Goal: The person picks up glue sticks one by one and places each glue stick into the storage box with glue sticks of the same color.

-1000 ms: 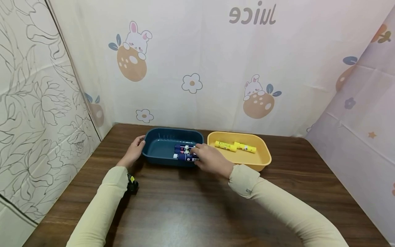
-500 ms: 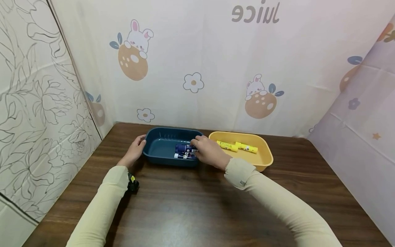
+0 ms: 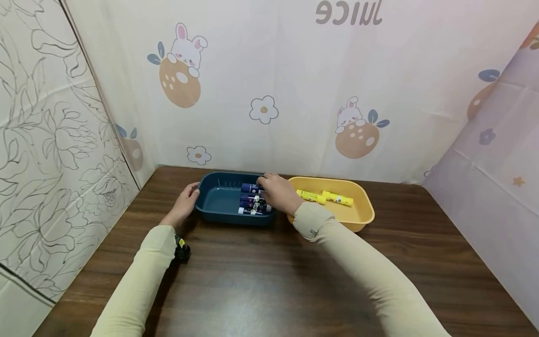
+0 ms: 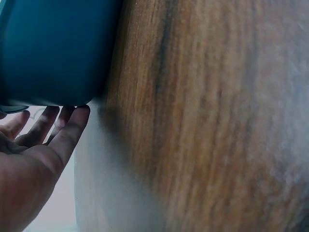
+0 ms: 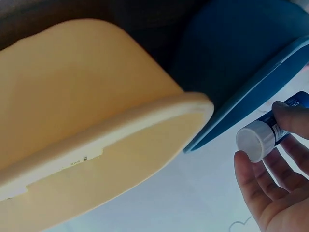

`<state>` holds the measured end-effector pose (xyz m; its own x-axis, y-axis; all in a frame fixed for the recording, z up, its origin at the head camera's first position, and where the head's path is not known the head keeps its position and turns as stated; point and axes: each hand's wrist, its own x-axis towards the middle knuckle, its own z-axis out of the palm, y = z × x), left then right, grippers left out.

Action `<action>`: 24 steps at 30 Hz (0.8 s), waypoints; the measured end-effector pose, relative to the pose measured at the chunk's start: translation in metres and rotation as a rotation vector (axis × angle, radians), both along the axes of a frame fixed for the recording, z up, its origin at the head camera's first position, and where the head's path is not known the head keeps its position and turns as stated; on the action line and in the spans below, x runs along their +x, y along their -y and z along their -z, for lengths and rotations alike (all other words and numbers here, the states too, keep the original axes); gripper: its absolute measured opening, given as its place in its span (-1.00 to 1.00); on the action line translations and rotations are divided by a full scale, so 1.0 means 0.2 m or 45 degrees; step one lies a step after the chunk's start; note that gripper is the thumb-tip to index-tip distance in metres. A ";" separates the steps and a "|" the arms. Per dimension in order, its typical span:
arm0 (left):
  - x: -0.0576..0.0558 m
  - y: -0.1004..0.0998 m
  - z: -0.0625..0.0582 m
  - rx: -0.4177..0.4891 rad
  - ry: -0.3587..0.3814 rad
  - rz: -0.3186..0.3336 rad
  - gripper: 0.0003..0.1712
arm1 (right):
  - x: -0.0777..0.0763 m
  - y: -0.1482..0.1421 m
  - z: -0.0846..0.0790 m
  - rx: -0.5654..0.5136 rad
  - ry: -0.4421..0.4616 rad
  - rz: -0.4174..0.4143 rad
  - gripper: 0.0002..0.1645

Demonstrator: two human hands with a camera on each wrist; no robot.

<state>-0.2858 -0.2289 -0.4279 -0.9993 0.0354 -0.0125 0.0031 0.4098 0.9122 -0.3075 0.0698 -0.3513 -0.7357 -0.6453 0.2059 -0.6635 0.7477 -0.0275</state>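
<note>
My left hand (image 3: 184, 204) touches the left end of the dark blue plastic bin (image 3: 232, 218). In the left wrist view, its fairly straight fingers (image 4: 70, 133) rest against the bin's outer wall. Between thumb and fingers, my right hand (image 3: 281, 193) pinches a dark blue glue stick (image 5: 258, 139) with a white end, at the back right of the bin. Several more dark blue sticks (image 3: 252, 205) lie side by side in the bin's right half. The right hand hides their right ends.
A yellow bin (image 3: 363, 220) stands close to the blue bin's right, holding two yellow tubes (image 3: 338, 198). Both bins sit toward the back of the brown wooden table (image 3: 252, 276). A printed curtain (image 3: 294, 135) hangs directly behind them.
My right hand has moved toward the back of the blue bin with a glue stick, from the front of the row to behind the others. The left hand has stayed at the bin's end.
</note>
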 end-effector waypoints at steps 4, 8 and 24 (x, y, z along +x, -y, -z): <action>-0.01 0.00 0.00 0.003 -0.002 0.002 -0.42 | -0.05 0.02 0.02 0.007 -0.010 0.030 -0.65; -0.01 0.00 0.00 0.004 0.004 0.003 -0.41 | -0.09 0.03 0.05 0.025 0.000 0.060 -0.67; -0.01 0.01 0.01 0.022 0.015 -0.004 -0.41 | -0.16 0.10 0.18 0.150 0.027 0.184 -0.72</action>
